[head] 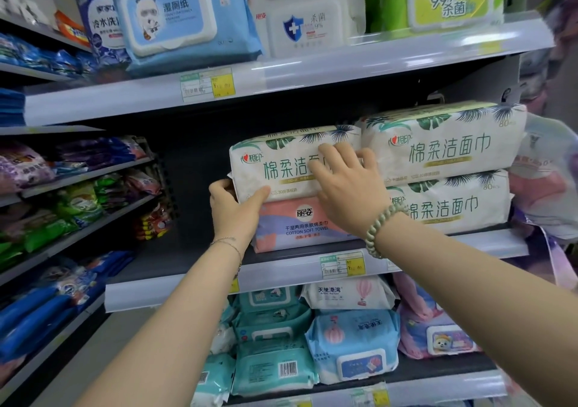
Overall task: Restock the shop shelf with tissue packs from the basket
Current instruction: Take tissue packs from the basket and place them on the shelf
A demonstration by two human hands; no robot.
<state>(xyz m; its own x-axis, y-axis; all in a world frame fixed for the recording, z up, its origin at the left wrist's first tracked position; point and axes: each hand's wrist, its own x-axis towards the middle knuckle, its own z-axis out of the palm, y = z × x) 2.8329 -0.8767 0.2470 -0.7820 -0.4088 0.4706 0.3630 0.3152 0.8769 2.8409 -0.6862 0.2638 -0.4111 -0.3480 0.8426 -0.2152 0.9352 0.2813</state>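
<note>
Tissue pack point(281, 168): soft, pillow-shaped, glossy white film w/ leaf print, lying flat atop pink pack point(300, 228) on mid shelf point(281, 276). L hand point(233, 208) grips its lower-left corner, thumb on the front. R hand point(347, 187) is flat, fingers spread, pressing the front. Two matching packs point(444, 153) are stacked just right of pink pack.

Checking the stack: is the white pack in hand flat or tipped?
Flat: white pack lies on the pink pack; left hand grips its corner.
</note>
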